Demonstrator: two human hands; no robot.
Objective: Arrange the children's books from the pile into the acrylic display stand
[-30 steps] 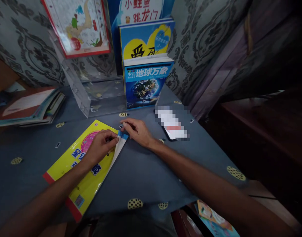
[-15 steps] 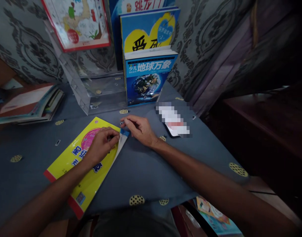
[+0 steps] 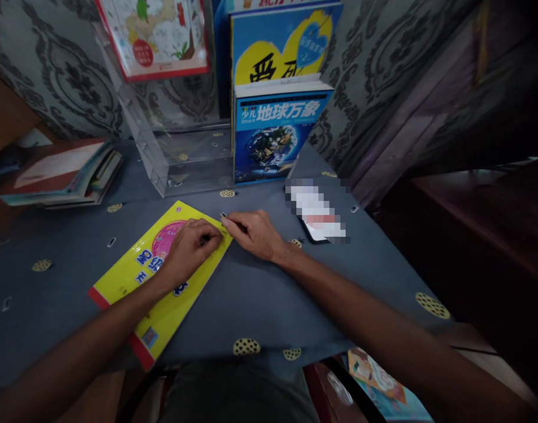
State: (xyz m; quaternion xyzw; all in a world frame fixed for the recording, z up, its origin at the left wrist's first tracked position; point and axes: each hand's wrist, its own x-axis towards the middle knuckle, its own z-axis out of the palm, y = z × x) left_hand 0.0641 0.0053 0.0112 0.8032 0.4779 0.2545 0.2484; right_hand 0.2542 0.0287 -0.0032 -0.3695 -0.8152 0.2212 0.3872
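"What writing shows?"

"White characters on the blue globe book read 少儿 and 地球万象. The blue title on the yellow book is partly covered by an arm."

"How does the yellow book lie?"

"Flat on the counter, its long axis slanting from near left to far right, the pink circle toward the far end, the red band nearest."

"And each grip?"

"The left hand rests on the cover, fingers curled; the right hand is pinched at the far-right corner. I cannot tell whether either grips paper."
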